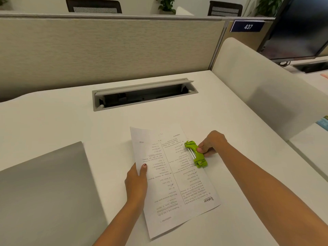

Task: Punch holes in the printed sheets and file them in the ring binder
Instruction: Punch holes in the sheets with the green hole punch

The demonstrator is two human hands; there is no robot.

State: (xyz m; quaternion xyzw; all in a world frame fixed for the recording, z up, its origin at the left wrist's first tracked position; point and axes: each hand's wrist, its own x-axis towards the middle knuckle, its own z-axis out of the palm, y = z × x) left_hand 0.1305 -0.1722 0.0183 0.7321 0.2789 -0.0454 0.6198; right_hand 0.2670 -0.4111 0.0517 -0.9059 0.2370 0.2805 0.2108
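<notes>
A printed sheet (pixel 174 176) lies on the white desk (pixel 71 121), its text upside down to me. My left hand (pixel 137 178) grips the sheet's left edge, thumb on top and fingers beneath, lifting that edge slightly. A lime-green hole punch (pixel 196 154) sits over the sheet's right edge. My right hand (pixel 210 145) holds the punch from the right, fingers curled on its handle. A grey ring binder (pixel 46 192) lies closed at the left of the desk.
An open cable hatch (pixel 143 95) is set into the desk behind the sheet. A beige partition (pixel 106 50) runs along the back, and a white side divider (pixel 266 86) stands at the right. A dark monitor (pixel 301 27) stands beyond it.
</notes>
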